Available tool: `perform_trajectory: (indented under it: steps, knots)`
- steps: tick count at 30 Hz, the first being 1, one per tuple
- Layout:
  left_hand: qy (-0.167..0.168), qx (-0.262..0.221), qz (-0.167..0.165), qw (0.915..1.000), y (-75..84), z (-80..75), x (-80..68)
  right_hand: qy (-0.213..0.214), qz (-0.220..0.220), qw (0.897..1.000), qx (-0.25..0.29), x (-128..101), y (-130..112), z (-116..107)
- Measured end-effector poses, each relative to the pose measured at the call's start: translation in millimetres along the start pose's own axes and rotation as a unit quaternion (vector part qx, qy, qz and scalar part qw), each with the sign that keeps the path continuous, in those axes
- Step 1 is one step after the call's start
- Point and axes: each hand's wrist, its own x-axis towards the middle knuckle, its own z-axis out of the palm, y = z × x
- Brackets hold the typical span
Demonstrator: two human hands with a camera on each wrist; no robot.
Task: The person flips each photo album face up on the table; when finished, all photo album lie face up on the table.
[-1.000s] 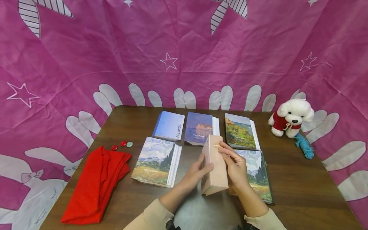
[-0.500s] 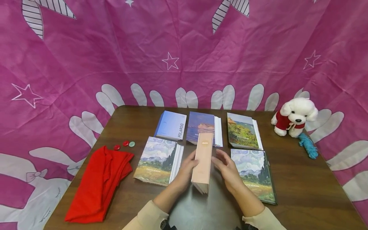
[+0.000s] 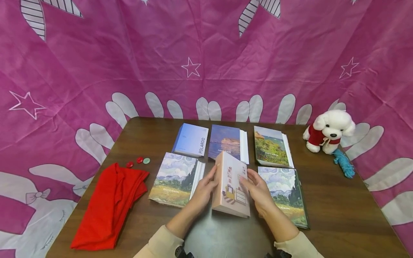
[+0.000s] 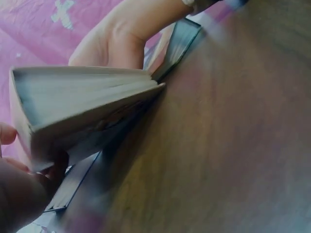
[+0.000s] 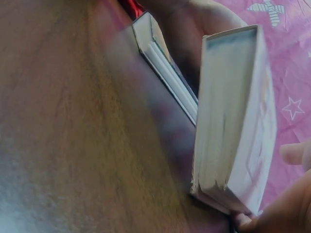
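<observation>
A pale pink photo album [image 3: 233, 188] with a printed cover is held tilted above the middle of the table. My left hand [image 3: 204, 189] grips its spine side, and my right hand [image 3: 260, 191] holds the opposite edge with the thumb on the cover. In the left wrist view the bottom page edges of the album [image 4: 87, 94] show, with fingers round the spine. From the right wrist view the page block of the album [image 5: 226, 111] is seen end-on; the right hand's fingertips behind it are partly hidden.
Landscape-covered albums lie left [image 3: 174, 181] and right [image 3: 284, 195]. Behind are a blue Polaroid album [image 3: 191, 139], a seascape album [image 3: 224, 139] and a garden-scene album [image 3: 272, 147]. Red cloth [image 3: 109, 211], buttons [image 3: 139, 160], a plush dog [image 3: 332, 130] and blue yarn [image 3: 343, 163] flank them.
The album has turned in the hands, from spine facing up to its printed cover facing up and right. My right hand, apart from it half a second ago, now holds its edge.
</observation>
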Motion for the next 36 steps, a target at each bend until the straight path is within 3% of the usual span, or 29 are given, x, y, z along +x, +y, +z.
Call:
perform_trajectory:
  steps: [6, 19, 28, 36]
  knots:
    - [0.025, 0.074, -0.032, 0.9964, 1.8, -5.2, 3.3, 0.012, -0.002, 1.0, -0.003, -0.9, 0.2, -0.8]
    - [0.039, 0.08, -0.051, 0.9947, 1.4, -13.6, 6.4, 0.005, -0.006, 1.0, -0.005, -3.1, -2.7, -3.1]
    - [0.075, 0.12, 0.001, 0.99, 26.3, -25.8, 18.7, -0.009, -0.057, 0.998, -0.016, -1.4, -21.3, -30.8]
    - [0.051, 0.204, 0.032, 0.9771, 22.9, 6.4, 26.1, 0.006, -0.072, 0.997, 0.008, -5.7, -22.7, -61.7]
